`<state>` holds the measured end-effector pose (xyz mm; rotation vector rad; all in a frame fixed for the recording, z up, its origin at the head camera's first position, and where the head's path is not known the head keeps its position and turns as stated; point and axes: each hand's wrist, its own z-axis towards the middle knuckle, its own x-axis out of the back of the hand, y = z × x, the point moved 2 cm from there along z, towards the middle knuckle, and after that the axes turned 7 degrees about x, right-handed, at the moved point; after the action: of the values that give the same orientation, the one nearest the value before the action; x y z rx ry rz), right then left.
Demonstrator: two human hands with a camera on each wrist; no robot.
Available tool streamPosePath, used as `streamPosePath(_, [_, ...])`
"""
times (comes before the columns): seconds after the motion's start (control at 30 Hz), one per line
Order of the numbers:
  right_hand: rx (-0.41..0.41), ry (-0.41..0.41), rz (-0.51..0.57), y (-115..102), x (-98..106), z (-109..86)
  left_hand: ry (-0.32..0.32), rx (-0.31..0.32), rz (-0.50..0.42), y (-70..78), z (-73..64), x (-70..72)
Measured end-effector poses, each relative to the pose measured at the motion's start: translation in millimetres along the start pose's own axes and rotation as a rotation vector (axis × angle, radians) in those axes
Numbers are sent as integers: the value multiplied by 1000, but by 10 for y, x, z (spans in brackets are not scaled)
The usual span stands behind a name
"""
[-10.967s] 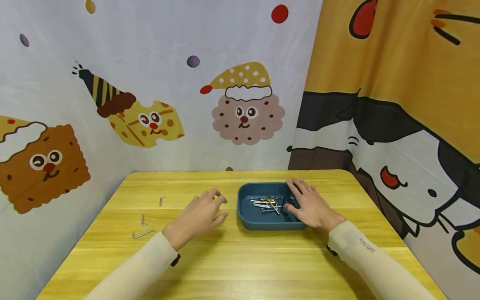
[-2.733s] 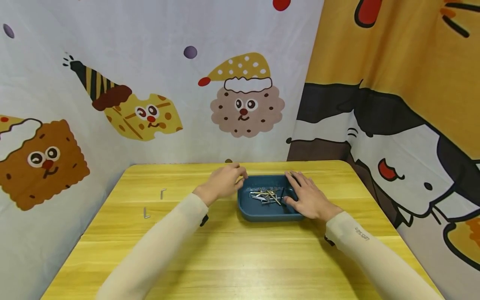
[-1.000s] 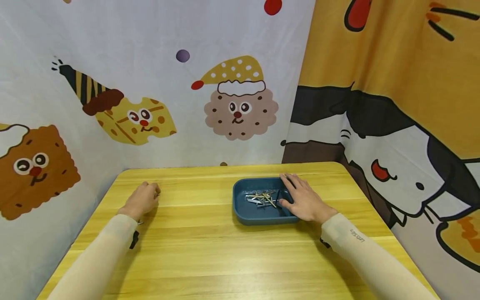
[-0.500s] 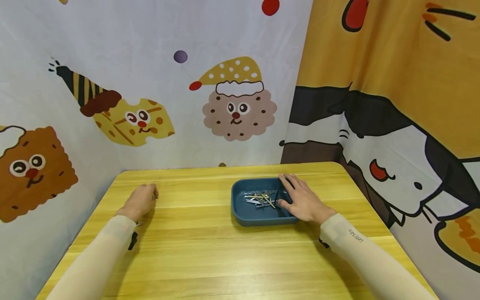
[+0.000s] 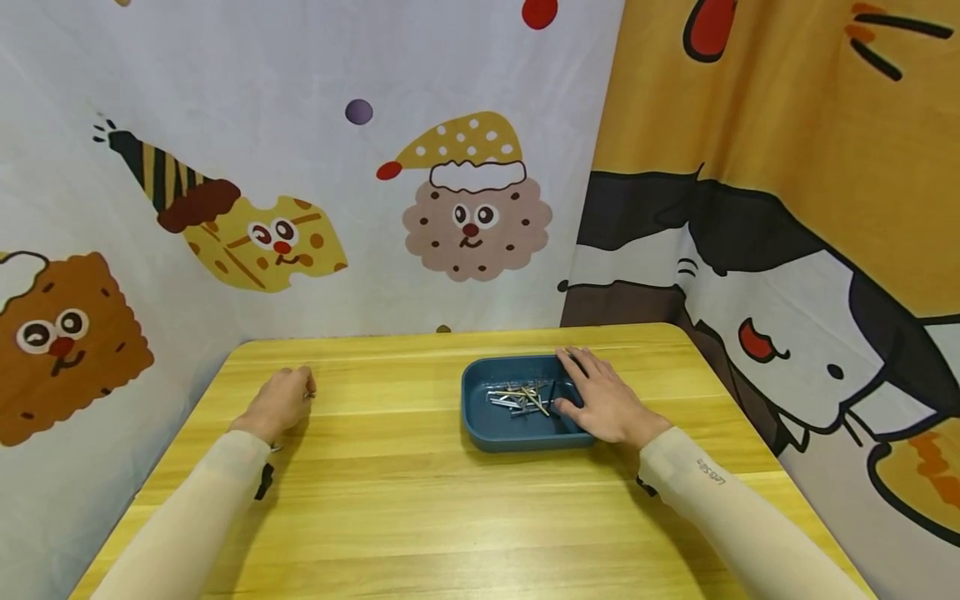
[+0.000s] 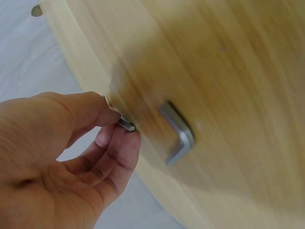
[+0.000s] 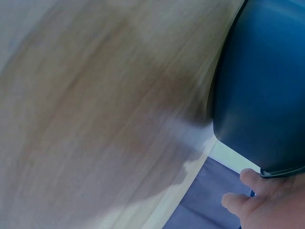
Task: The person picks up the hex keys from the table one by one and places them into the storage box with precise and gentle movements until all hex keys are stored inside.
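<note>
At the table's left side, my left hand [image 5: 279, 406] pinches a small silver Allen key [image 6: 126, 124] between thumb and fingertips; most of the key is hidden by them. Just beside that hand, a second Allen key [image 6: 178, 131], bent in an L, lies on the wood. My right hand [image 5: 613, 408] rests across the right end of a dark blue plastic tray [image 5: 487, 439], fingers stretched along the far rim and thumb over the inside. Inside the tray is a loose pile of thin silver and gold-coloured metal pieces [image 5: 519, 398].
The wooden table [image 5: 420, 517] has rounded back corners. Behind it hangs a white curtain [image 5: 315, 50] printed with cartoon biscuits, and a yellow one [image 5: 652, 92] is at the right.
Three Allen keys lay on the left earlier, then two. My left hand has gone from the tray's left edge back to the left and picked one up. My right hand has stayed on the tray.
</note>
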<state>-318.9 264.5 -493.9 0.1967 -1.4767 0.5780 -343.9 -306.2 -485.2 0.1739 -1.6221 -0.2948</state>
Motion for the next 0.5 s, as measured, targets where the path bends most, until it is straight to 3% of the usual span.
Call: streamPosePath(0.5, [-6, -2, -32, 2, 3, -10, 13, -12, -13, 10, -23, -1])
